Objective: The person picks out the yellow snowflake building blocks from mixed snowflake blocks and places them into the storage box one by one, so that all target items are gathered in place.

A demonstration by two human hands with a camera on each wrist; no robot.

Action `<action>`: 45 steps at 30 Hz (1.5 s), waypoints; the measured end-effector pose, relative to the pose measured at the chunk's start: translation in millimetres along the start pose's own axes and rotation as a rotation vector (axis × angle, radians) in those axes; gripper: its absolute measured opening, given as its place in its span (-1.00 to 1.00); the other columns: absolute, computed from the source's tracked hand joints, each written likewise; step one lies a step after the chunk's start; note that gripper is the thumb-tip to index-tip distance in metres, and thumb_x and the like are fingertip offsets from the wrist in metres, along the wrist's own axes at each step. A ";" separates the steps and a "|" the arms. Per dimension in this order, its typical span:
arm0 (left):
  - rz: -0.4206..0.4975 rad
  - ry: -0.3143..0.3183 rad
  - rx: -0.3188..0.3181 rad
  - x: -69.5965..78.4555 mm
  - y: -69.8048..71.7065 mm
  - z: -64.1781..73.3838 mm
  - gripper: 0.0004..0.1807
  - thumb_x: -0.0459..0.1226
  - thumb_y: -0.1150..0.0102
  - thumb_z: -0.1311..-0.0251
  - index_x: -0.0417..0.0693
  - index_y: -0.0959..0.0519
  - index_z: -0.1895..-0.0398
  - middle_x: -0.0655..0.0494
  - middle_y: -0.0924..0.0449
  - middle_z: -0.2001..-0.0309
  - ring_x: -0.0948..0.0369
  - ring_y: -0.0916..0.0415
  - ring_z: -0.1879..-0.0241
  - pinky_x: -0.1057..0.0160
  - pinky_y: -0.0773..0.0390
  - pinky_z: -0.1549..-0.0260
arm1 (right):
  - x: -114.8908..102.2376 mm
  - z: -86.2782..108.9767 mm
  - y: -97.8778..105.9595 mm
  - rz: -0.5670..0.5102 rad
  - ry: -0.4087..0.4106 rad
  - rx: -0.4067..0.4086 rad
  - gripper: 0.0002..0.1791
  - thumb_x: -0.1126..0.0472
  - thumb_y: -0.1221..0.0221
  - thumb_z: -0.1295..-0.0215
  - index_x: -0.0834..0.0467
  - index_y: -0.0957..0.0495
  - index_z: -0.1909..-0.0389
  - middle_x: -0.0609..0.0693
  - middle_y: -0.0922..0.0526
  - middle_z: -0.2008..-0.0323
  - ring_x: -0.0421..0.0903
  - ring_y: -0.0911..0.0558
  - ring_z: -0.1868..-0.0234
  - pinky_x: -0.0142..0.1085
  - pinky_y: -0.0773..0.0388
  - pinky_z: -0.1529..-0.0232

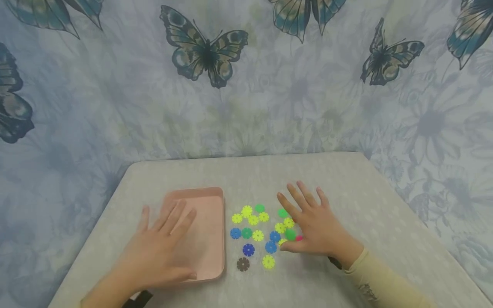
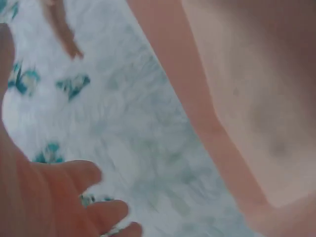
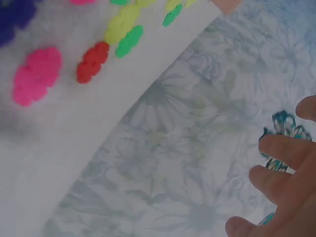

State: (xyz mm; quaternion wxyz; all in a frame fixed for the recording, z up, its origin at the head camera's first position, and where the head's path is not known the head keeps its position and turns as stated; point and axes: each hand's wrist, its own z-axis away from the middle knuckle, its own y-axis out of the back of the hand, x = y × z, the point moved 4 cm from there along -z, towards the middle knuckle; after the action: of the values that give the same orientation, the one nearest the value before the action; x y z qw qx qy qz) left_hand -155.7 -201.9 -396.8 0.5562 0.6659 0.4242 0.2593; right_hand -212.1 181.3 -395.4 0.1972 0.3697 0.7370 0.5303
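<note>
My left hand (image 1: 155, 252) is held with its fingers spread over the left part of a pink rectangular tray (image 1: 209, 239), which shows a bare floor. To the tray's right lies a loose spread of small notched discs, among them a yellow disc (image 1: 268, 262), a brown disc (image 1: 243, 264), a dark blue disc (image 1: 248, 250) and a green disc (image 1: 247, 232). Above the right side of this spread is my right hand (image 1: 319, 226), fingers apart and holding nothing; it covers some discs in the head view. The right wrist view shows a pink disc (image 3: 37, 76) and a red disc (image 3: 93, 62).
A pale cloth covers the table (image 1: 385, 239). Behind its far edge hangs a backdrop (image 1: 246, 107) printed with butterflies and flowers. Dark wrist straps show at both wrists, and a light sleeve (image 1: 385, 278) covers the right forearm.
</note>
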 end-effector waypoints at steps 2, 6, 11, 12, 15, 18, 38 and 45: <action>0.093 0.113 -0.060 -8.9 -7.5 22.0 0.43 0.64 -0.08 0.09 0.02 0.12 -0.70 -0.09 0.26 -0.69 -0.10 0.21 -0.65 -0.66 0.23 -0.34 | 6.8 6.7 -1.0 -0.108 -0.048 0.005 0.22 -0.58 -0.19 -0.14 -0.04 0.02 -0.67 0.11 0.01 -0.66 0.25 -0.05 -0.62 0.48 0.00 -0.40; 0.316 0.218 -0.125 -21.7 -31.7 54.2 0.37 0.42 -0.27 -0.07 -0.18 0.16 -0.68 -0.22 0.37 -0.67 -0.10 0.40 -0.66 -0.71 0.01 -0.20 | 19.1 19.3 -5.5 -0.325 -0.129 0.046 0.11 -0.23 -0.35 -0.22 0.05 -0.02 -0.66 0.11 -0.10 -0.63 0.17 -0.13 -0.60 0.45 -0.02 -0.37; 0.571 0.234 -0.115 -27.4 -56.8 68.0 0.33 0.24 -0.40 -0.13 -0.17 0.21 -0.68 -0.26 0.49 -0.66 -0.26 0.34 -0.62 -0.66 0.09 -0.29 | 24.5 27.5 -15.4 -0.454 -0.161 0.073 0.03 -0.03 -0.35 -0.26 0.06 -0.04 -0.65 0.12 -0.15 -0.61 0.14 -0.17 -0.59 0.36 -0.09 -0.32; 0.599 0.240 -0.106 -28.0 -59.9 69.9 0.34 0.22 -0.42 -0.12 -0.15 0.23 -0.68 -0.26 0.46 -0.66 -0.26 0.31 -0.62 -0.62 0.15 -0.35 | 24.3 28.4 -17.9 -0.481 -0.155 0.084 0.02 0.01 -0.36 -0.26 0.09 -0.05 -0.65 0.14 -0.16 -0.61 0.15 -0.18 -0.58 0.35 -0.11 -0.35; 0.649 0.232 -0.083 -27.2 -67.4 75.6 0.31 0.14 -0.45 -0.13 -0.16 0.21 -0.68 -0.29 0.33 -0.66 0.00 0.37 -0.65 -0.48 0.32 -0.47 | 21.1 31.7 -27.5 -0.599 -0.167 0.088 -0.02 0.11 -0.36 -0.28 0.09 -0.07 -0.64 0.11 -0.20 -0.59 0.15 -0.26 -0.54 0.33 -0.20 -0.40; 0.704 0.218 -0.072 -28.1 -71.0 75.7 0.27 0.07 -0.45 -0.18 -0.14 0.22 -0.68 -0.25 0.22 -0.66 0.44 0.40 -0.59 -0.37 0.47 -0.51 | 17.4 31.1 -36.4 -0.716 -0.173 0.090 -0.15 0.17 -0.36 -0.31 0.07 -0.22 -0.58 0.07 -0.43 -0.43 0.08 -0.50 -0.33 0.17 -0.54 -0.21; 0.775 0.251 -0.091 -30.1 -77.4 75.9 0.18 0.03 -0.38 -0.25 -0.10 0.19 -0.69 -0.22 0.25 -0.67 0.78 0.49 -0.44 -0.48 0.57 -0.42 | -3.9 38.0 -67.3 -0.681 -0.066 -0.226 -0.78 0.19 -0.46 -0.22 0.03 -0.80 0.10 -0.20 -0.55 0.08 -0.37 -0.47 0.26 -0.47 -0.56 0.23; 0.770 0.259 -0.102 -31.6 -77.2 74.6 0.16 0.04 -0.37 -0.26 -0.06 0.18 -0.69 -0.22 0.23 -0.67 0.78 0.47 -0.42 -0.46 0.54 -0.44 | -4.9 36.6 -65.4 -0.668 -0.047 -0.222 -0.83 0.23 -0.43 -0.26 0.03 -0.82 0.13 -0.10 -0.60 0.04 -0.33 -0.54 0.19 -0.43 -0.63 0.17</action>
State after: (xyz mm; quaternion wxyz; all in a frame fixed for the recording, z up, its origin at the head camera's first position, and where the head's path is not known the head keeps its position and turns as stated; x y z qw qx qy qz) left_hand -132.0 -266.0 -485.4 0.3929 0.7092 0.1973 0.5511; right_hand -205.9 190.2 -469.7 0.4158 0.0965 0.7505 0.5045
